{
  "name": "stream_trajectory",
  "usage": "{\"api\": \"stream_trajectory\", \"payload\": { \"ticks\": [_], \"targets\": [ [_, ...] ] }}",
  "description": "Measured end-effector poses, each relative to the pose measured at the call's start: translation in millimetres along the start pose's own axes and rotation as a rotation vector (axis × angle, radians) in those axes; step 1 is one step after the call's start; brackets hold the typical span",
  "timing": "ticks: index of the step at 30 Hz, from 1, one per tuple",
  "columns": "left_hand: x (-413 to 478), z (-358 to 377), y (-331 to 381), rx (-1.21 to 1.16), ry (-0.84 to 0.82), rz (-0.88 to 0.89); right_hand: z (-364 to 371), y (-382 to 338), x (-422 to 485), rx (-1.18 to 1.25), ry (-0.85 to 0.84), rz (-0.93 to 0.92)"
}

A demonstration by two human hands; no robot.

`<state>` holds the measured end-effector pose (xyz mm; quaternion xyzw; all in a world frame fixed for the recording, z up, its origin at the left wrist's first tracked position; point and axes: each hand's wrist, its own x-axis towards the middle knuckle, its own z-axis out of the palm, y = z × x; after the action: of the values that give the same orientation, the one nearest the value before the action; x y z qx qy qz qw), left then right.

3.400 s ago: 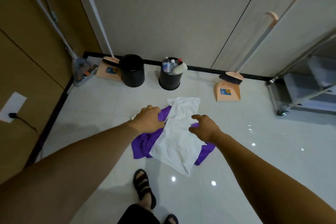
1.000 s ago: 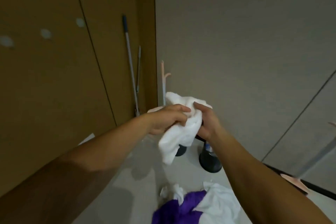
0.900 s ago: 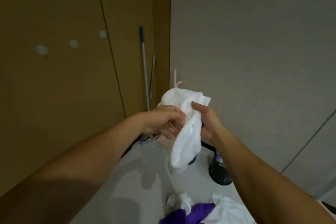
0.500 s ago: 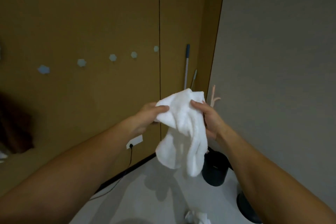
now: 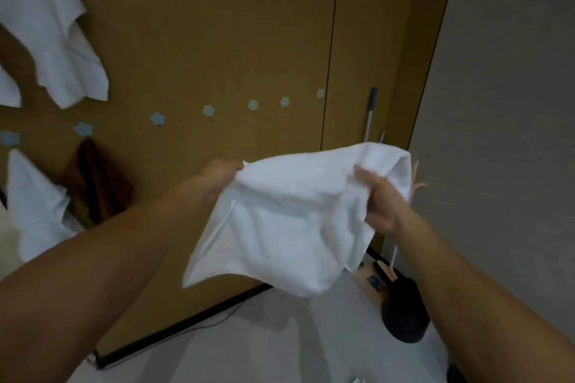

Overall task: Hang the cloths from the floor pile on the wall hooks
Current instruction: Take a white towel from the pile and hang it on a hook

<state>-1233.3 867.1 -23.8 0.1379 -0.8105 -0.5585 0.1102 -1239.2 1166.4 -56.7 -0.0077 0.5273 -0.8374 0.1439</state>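
A white cloth (image 5: 280,221) is stretched in the air between both hands, in front of the brown wall. My left hand (image 5: 222,172) pinches its left top corner. My right hand (image 5: 378,202) grips its bunched right edge. Two rows of pale flower-shaped wall hooks (image 5: 253,105) run across the wall above the cloth. A white cloth (image 5: 53,37) hangs at the upper left, another white cloth (image 5: 37,214) hangs lower left, and a brown cloth (image 5: 96,183) hangs beside it. The floor pile is out of view.
A black bin (image 5: 404,311) and a peach dustpan (image 5: 376,277) stand in the corner on the white floor, under my right arm. A mop pole (image 5: 370,115) leans in the corner. A grey wall (image 5: 497,102) fills the right side.
The view has swung left and up from the floor pile to the hook wall. My hands have drawn apart and spread the bunched white cloth wide.
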Motion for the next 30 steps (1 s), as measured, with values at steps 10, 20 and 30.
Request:
{"api": "stream_trajectory", "payload": {
  "ticks": [10,20,30],
  "targets": [
    [22.6,-73.2,-26.1,-0.173,0.092,-0.029,66.5,29.7,11.5,-0.095,0.154,0.008],
    [45.8,-143.2,-65.1,-0.371,0.112,-0.16,100.3,34.3,31.3,-0.259,0.45,-0.032],
    [61.2,-198.7,-102.2,-0.433,0.263,-0.29,142.1,36.5,50.8,-0.287,0.365,-0.19]
  ]
}}
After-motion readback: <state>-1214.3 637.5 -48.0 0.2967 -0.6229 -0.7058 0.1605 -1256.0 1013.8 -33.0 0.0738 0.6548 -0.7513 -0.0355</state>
